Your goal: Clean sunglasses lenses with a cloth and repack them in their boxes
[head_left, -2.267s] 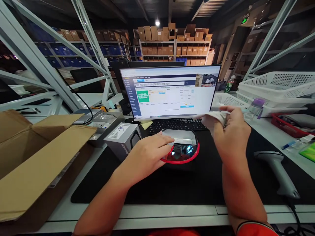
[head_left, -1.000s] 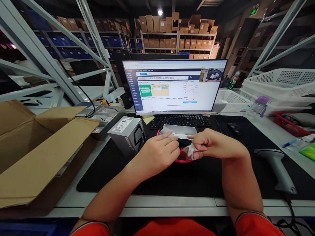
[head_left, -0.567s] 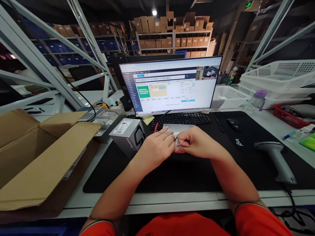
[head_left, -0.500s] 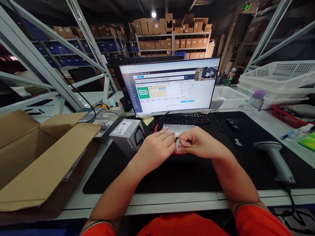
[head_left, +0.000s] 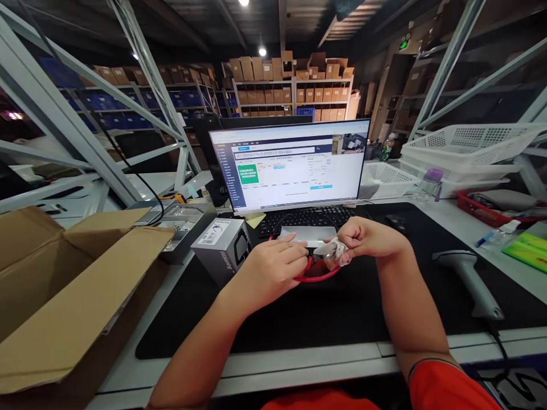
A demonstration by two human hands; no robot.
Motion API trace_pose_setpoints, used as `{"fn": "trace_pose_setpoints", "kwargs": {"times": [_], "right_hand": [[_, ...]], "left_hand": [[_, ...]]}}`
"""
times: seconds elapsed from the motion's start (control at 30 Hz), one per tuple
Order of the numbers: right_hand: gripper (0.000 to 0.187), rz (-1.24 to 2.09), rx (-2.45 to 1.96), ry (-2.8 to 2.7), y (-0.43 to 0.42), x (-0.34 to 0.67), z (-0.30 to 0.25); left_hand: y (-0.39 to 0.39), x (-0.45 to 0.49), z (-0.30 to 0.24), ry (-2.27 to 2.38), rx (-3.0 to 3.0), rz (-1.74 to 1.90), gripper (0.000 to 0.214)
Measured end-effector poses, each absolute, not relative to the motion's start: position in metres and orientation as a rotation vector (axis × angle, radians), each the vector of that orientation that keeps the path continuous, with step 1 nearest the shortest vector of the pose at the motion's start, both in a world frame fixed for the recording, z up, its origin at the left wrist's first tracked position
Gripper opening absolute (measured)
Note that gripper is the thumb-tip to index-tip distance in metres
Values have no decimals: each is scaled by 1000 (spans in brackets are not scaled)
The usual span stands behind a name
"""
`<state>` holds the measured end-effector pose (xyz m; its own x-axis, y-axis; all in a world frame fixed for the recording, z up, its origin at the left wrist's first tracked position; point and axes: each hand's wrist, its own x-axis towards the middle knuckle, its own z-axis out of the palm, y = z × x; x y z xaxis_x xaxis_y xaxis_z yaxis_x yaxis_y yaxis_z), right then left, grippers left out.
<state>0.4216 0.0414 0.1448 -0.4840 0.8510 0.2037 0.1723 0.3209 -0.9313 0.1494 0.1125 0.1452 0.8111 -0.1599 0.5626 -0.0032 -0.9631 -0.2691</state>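
My left hand (head_left: 273,270) is closed on a red cable (head_left: 318,279), its fingers covering part of it. The cable curves below and between my hands toward the right one. A crumpled white cloth or tissue (head_left: 341,249) is pinched in my right hand (head_left: 370,238). Against the cloth lies a shiny, clear or metallic piece (head_left: 323,252) whose kind I cannot make out. Just beyond my hands sits a flat, pale grey panel (head_left: 308,232). To the left of my left hand stands a grey printed box (head_left: 222,247) with a white label.
An open cardboard box (head_left: 81,290) takes up the left side. Behind my hands are a keyboard (head_left: 294,219) and a lit monitor (head_left: 290,171). Rightward lie a mouse (head_left: 397,223), a barcode scanner (head_left: 470,279), white baskets (head_left: 470,145) and a red tray (head_left: 491,209).
My right hand has moved right, away from the left, with the white cloth. More of the red cable and the shiny piece now shows. The camera view has tilted up slightly.
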Motion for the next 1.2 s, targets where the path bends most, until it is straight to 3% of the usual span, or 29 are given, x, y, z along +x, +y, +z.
{"fn": "trace_pose_setpoints", "kwargs": {"times": [0.3,0.43,0.6,0.87,1.1,1.2], "right_hand": [[57,643,-1058,-1268,21,458,156],[48,720,-974,-1332,15,445,157],[51,786,-895,-1437,9,419,160],[46,829,-1134,-1965,15,381,156],[42,628,-1265,-1832,32,346,143],[46,805,-1125,-1901,33,362,146]], "left_hand": [[118,145,158,114,-2880,-1262,10],[119,147,157,123,-2910,-1227,10],[124,146,153,120,-2958,-1116,12],[117,150,149,60,-2856,-880,15],[124,157,142,50,-2718,-775,24],[130,153,144,93,-2740,-815,21]]}}
